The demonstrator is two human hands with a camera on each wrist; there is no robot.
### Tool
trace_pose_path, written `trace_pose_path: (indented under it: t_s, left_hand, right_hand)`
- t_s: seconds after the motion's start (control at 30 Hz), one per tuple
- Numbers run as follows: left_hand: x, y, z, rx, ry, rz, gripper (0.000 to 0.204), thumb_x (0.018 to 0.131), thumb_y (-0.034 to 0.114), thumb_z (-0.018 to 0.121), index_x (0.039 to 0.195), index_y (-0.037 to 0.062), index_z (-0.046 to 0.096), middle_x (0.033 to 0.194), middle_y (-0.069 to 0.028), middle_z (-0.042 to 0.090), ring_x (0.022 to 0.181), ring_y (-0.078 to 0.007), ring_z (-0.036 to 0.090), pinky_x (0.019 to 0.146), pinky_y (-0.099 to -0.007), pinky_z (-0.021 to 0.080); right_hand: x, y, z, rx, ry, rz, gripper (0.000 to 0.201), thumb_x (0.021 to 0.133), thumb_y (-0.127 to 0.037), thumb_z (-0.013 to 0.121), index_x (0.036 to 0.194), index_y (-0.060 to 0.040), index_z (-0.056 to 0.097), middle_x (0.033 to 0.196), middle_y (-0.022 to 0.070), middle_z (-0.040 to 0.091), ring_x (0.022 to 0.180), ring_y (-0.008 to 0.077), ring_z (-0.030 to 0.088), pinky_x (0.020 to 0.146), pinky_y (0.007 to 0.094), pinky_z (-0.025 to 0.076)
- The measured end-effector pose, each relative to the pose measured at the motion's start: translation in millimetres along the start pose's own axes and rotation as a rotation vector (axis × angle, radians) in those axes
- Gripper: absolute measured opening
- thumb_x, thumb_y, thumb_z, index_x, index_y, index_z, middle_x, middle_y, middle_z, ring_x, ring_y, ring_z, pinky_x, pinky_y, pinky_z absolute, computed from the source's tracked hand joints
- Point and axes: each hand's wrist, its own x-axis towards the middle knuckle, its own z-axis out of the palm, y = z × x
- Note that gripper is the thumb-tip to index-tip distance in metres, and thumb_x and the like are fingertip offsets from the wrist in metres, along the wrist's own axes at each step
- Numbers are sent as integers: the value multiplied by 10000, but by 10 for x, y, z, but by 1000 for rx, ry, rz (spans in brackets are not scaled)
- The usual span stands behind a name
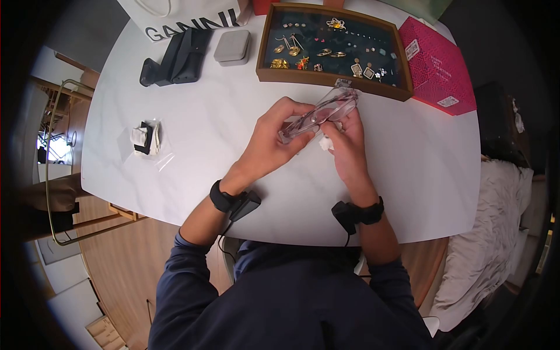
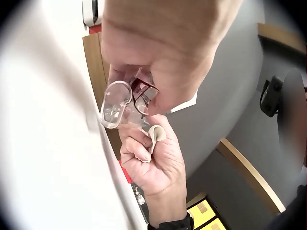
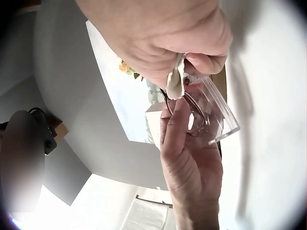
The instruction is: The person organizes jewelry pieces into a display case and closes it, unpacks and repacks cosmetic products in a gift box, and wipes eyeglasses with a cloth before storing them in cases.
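Under both hands spreads the white table (image 1: 192,146), and just beyond the fingertips sits the wooden jewellery tray (image 1: 335,79), its dark lining dotted with earrings and brooches. Beside the tray, off past the right hand, lies a pink patterned box (image 1: 437,67); far out beyond the left hand stands a white paper bag (image 1: 181,14) with a black folded case (image 1: 175,58) and a grey pouch (image 1: 232,46) in front of it. Well out to the left of the left hand lies a clear plastic packet (image 1: 146,139) with something black and white inside. Raised above the table between the two hands, near the tray's front edge, is a pair of clear-framed glasses (image 1: 319,112), tilted with one lens toward the tray. The left hand (image 1: 274,140) curls its fingers and thumb round the frame from the near side, gripping it. The right hand (image 1: 347,143) has its fingers bent, pinching a small white cloth (image 1: 325,143) against the glasses; in the right wrist view the cloth (image 3: 175,81) is pressed between thumb and finger at the frame
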Motion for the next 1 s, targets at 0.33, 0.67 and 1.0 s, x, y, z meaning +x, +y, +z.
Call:
trace_pose_path:
  t_s: [0.33, 0.67, 1.0]
  left_hand:
    - [3, -17, -25, 169, 89, 20, 366, 898, -19, 729, 1242, 15, 606, 1150, -87, 645, 1037, -202, 680, 827, -320, 573]
    - [24, -37, -52, 177, 77, 9, 342, 947, -28, 651, 1268, 33, 551, 1216, -111, 571, 957, -214, 653, 807, -316, 533]
    - [-23, -4, -53, 173, -19, -12, 345, 859, -109, 633, 1152, 42, 530, 1201, -101, 536, 1055, -228, 586, 805, -307, 511]
  right_hand:
    - [-41, -114, 46, -79, -3, 113, 393, 941, -96, 617, 1313, -16, 519, 1109, 33, 646, 829, 42, 588, 532, 208, 414]
    - [16, -93, 8, 88, -31, 162, 442, 955, -159, 508, 1376, -25, 495, 1020, 84, 677, 698, 112, 581, 467, 247, 387]
    - [-15, -183, 58, -32, 122, 112, 741, 930, -95, 559, 1596, -97, 233, 1076, 112, 658, 660, 100, 572, 429, 245, 407]
